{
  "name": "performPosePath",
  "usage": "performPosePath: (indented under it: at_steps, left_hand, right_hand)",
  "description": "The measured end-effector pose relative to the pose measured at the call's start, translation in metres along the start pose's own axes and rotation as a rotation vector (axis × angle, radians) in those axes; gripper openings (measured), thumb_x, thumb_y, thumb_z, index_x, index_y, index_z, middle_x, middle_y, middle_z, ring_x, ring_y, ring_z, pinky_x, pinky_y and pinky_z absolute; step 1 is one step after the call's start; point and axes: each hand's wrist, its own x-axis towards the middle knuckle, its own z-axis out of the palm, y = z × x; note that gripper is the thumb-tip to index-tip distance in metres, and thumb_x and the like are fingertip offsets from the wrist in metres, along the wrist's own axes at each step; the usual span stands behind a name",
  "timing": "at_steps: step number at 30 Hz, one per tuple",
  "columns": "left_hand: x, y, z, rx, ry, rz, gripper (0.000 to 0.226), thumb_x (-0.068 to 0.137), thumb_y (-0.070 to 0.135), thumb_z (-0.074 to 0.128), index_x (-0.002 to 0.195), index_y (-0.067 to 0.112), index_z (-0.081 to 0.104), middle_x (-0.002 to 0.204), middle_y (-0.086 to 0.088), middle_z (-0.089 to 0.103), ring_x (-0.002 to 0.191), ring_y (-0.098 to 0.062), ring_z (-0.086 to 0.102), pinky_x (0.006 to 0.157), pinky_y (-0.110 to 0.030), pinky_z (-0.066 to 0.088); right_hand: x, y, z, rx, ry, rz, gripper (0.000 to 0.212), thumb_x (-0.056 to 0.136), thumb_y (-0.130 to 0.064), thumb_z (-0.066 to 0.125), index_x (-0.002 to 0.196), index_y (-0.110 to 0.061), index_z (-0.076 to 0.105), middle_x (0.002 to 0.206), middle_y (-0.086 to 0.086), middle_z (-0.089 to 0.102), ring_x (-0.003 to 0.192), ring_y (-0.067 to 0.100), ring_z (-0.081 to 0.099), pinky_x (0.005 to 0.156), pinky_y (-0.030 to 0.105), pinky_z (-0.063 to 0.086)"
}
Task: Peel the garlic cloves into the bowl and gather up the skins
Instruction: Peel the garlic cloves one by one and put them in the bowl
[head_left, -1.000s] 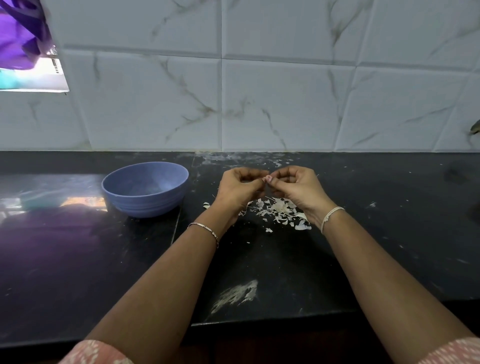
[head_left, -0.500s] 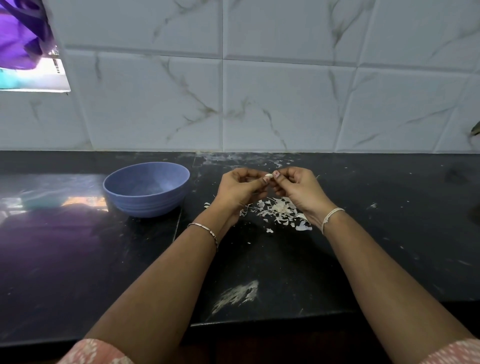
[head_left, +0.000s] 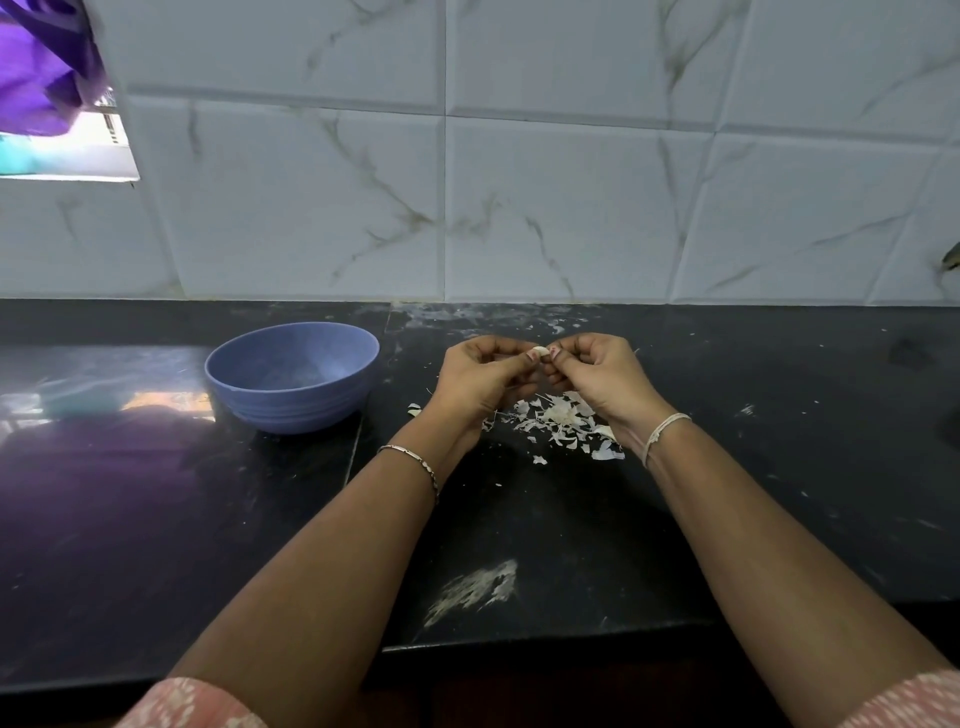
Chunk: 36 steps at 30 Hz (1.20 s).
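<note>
Tiled wall: white marbled tiles, met by the counter's far edge.
Countertop: one black stone slab, dusty and speckled. A seam is seen between bowl and hands, and the front edge below the forearms. Bare surface is noted right of the right hand and in front of the pile.
Bowl: one, blue, upright, well left of the hands and apart from them. Its contents cannot be made out.
Left hand: fingers curled inward, fingertips pinched on the clove.
Right hand: fingers curled, thumb and forefinger pinched on the same clove from the other side.
Skins: one loose pile of white papery flakes, beneath and just in front of the hands. A few strays are scattered at its edge.
Garlic clove: one seen, small and pale, held above the counter between both hands' fingertips. It is mostly hidden.
</note>
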Motion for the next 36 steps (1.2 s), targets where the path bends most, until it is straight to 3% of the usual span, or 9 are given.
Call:
performPosePath:
  at_steps: [5, 9, 13, 17, 22, 26, 31, 36]
  left_hand:
    - [0.0005, 0.0005, -0.0015, -0.067, 0.007, -0.058, 0.006, 0.086, -0.002, 0.069, 0.083, 0.003, 0.068, 0.07, -0.008, 0.071, 0.063, -0.012, 0.069, 0.065, -0.025, 0.06]
    - [0.0012, 0.0009, -0.0037, -0.076, 0.041, -0.068, 0.005, 0.085, -0.001, 0.069, 0.082, 0.002, 0.068, 0.066, -0.006, 0.071, 0.06, -0.011, 0.067, 0.065, -0.025, 0.059]
    - [0.0009, 0.0005, -0.0033, -0.072, 0.066, -0.073, 0.004, 0.084, -0.002, 0.071, 0.081, 0.0, 0.068, 0.069, -0.008, 0.068, 0.061, -0.012, 0.065, 0.064, -0.026, 0.06]
    - [0.0, 0.0004, -0.002, -0.076, 0.064, -0.081, 0.005, 0.084, -0.002, 0.07, 0.089, -0.002, 0.069, 0.073, -0.009, 0.069, 0.062, -0.013, 0.066, 0.062, -0.024, 0.06]
    - [-0.0031, 0.0013, 0.0005, -0.038, 0.052, -0.085, 0.007, 0.082, -0.002, 0.072, 0.089, -0.003, 0.069, 0.072, -0.01, 0.068, 0.06, -0.011, 0.066, 0.055, -0.021, 0.056]
    - [-0.0025, 0.0007, 0.0003, 0.01, 0.055, -0.079, 0.01, 0.083, 0.002, 0.073, 0.089, -0.005, 0.069, 0.074, -0.012, 0.068, 0.062, -0.013, 0.067, 0.06, -0.023, 0.058]
    - [-0.0014, 0.0021, 0.0005, 0.054, 0.05, -0.051, 0.008, 0.084, -0.001, 0.07, 0.091, -0.006, 0.069, 0.067, -0.007, 0.067, 0.056, -0.009, 0.066, 0.055, -0.021, 0.055]
    - [0.0, 0.0042, -0.001, 0.138, 0.045, -0.034, 0.004, 0.085, 0.0, 0.068, 0.083, 0.003, 0.071, 0.068, -0.005, 0.064, 0.055, -0.007, 0.061, 0.067, -0.027, 0.057]
  right_hand:
    - [-0.0004, 0.0002, 0.0009, 0.074, -0.009, 0.03, 0.012, 0.097, -0.003, 0.056, 0.1, 0.003, 0.066, 0.078, 0.009, 0.067, 0.066, 0.01, 0.062, 0.061, 0.014, 0.053]
    - [-0.0032, -0.002, -0.001, 0.074, -0.023, -0.014, 0.009, 0.094, -0.007, 0.062, 0.094, -0.005, 0.07, 0.089, 0.015, 0.072, 0.078, 0.015, 0.068, 0.074, 0.021, 0.058]
    - [-0.0018, -0.0004, -0.0013, -0.213, 0.076, -0.163, 0.005, 0.085, -0.009, 0.073, 0.089, -0.011, 0.075, 0.083, 0.004, 0.074, 0.079, 0.013, 0.069, 0.076, 0.023, 0.058]
    - [-0.0033, -0.0015, -0.0014, -0.471, 0.119, -0.281, 0.006, 0.083, -0.015, 0.071, 0.086, -0.016, 0.076, 0.074, -0.008, 0.071, 0.069, 0.005, 0.066, 0.07, 0.018, 0.055]
    - [-0.0075, -0.0052, -0.0001, -0.643, 0.16, -0.378, 0.004, 0.077, -0.022, 0.071, 0.075, -0.02, 0.073, 0.064, -0.012, 0.065, 0.062, 0.004, 0.062, 0.063, 0.022, 0.052]
    - [-0.0093, -0.0082, 0.0029, -0.762, 0.201, -0.436, 0.006, 0.076, -0.025, 0.069, 0.071, -0.02, 0.069, 0.061, -0.012, 0.058, 0.062, 0.007, 0.056, 0.06, 0.023, 0.041]
    - [-0.0082, -0.0073, 0.0008, -0.671, 0.201, -0.397, 0.007, 0.074, -0.024, 0.07, 0.07, -0.019, 0.07, 0.057, -0.013, 0.058, 0.058, 0.005, 0.057, 0.057, 0.02, 0.043]
    - [-0.0079, -0.0065, -0.0002, -0.606, 0.193, -0.376, 0.007, 0.073, -0.024, 0.073, 0.066, -0.022, 0.07, 0.058, -0.013, 0.061, 0.057, 0.003, 0.057, 0.057, 0.022, 0.045]
